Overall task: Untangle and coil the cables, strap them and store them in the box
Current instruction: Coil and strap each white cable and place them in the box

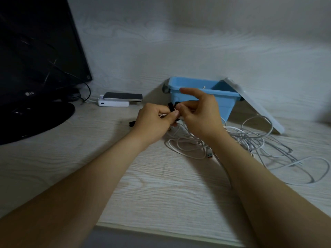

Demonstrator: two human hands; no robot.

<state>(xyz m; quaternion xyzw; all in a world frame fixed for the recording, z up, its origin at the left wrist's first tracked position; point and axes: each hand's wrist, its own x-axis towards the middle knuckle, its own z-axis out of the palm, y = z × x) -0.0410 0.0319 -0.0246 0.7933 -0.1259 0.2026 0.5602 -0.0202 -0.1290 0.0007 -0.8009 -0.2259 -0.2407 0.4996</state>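
Note:
My left hand [154,120] grips a small bundle of white cable, mostly hidden inside the fist, together with a black strap [171,106]. My right hand [198,115] pinches the other end of that strap, index finger lifted. Both hands hover above the desk just in front of the blue box [204,94], which stands open. A tangle of white cables [250,140] spreads over the desk to the right and under my right wrist, with a USB plug [209,155] showing. Another black strap [132,123] lies left of my left hand.
The box's white lid [258,108] leans against its right side. A black monitor [35,59] on a round base fills the left. A phone [123,96] rests on a white power bank [112,104] by the wall. The desk's front edge [161,231] runs below my forearms.

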